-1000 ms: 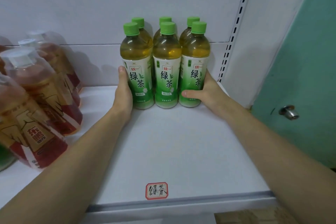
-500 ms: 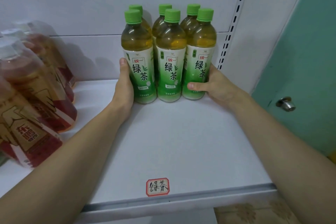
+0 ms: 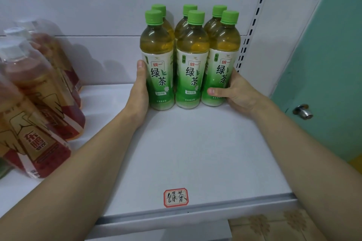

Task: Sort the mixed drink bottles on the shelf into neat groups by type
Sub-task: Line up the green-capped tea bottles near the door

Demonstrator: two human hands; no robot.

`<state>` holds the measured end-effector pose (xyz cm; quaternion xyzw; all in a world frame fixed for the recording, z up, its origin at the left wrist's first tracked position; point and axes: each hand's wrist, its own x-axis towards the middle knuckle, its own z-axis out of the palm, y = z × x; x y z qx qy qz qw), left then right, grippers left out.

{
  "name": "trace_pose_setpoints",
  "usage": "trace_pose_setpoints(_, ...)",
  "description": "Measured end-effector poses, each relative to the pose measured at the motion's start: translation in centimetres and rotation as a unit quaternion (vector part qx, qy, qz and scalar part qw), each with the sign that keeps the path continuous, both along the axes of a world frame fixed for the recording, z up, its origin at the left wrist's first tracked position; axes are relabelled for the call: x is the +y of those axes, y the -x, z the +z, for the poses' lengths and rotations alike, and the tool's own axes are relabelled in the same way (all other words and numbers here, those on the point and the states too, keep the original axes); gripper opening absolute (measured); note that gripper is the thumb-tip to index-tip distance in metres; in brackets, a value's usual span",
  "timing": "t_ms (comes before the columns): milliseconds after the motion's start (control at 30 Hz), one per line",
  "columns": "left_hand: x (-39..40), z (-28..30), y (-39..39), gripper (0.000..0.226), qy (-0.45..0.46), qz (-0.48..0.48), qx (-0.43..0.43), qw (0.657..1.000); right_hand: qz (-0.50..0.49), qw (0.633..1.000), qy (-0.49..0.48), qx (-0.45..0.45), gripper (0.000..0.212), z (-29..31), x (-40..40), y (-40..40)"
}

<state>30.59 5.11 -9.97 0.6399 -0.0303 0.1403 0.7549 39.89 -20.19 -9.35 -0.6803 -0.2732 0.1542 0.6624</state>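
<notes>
Currently six green tea bottles [image 3: 191,64], labelled 统一 绿茶, are bracketed at the shelf [image 3: 195,152] back: left hand [image 3: 140,92] pressed flat, right hand [image 3: 238,94] gripping. Shelf sticker [image 3: 176,197] reads 绿茶.

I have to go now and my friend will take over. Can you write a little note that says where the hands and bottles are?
Left hand: flat against the left side of the green tea bottles.
Right hand: wrapped round the right front bottle, thumb across its label.
Done: six green tea bottles stand in two rows at the back of the shelf, behind the handwritten tag.
Left: the red tea bottles on the left look jumbled; check them.
</notes>
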Motion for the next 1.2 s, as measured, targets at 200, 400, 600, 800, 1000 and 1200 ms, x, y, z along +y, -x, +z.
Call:
trace_pose_setpoints(200,0.4,0.1,2.0,0.078,-0.190,0.046,0.011,0.981,-0.010,1.000,0.005,-0.012,0.103,0.2,0.2,0.2)
trace_pose_setpoints(400,0.6,-0.2,1.5,0.090,-0.293,0.074,0.041,0.952,-0.045,0.997,0.054,-0.040,0.101,0.1,-0.8,0.5)
trace_pose_setpoints(600,0.8,0.0,1.6,0.087,-0.296,0.078,0.048,0.951,-0.066,0.995,0.055,-0.045,0.094,0.1,-0.7,0.6)
trace_pose_setpoints(800,0.4,0.3,2.0,0.091,-0.301,0.090,0.065,0.947,-0.075,0.996,0.046,-0.035,0.105,0.1,-0.7,0.6)
trace_pose_setpoints(1000,-0.1,0.8,2.7,0.102,-0.325,0.116,0.086,0.935,-0.106,0.992,0.053,-0.037,0.102,0.2,-0.6,1.5)
trace_pose_setpoints(1200,-0.2,2.0,5.8,0.129,-0.505,0.147,0.226,0.820,-0.178,0.953,0.233,-0.081,0.121,0.9,-1.2,4.3)
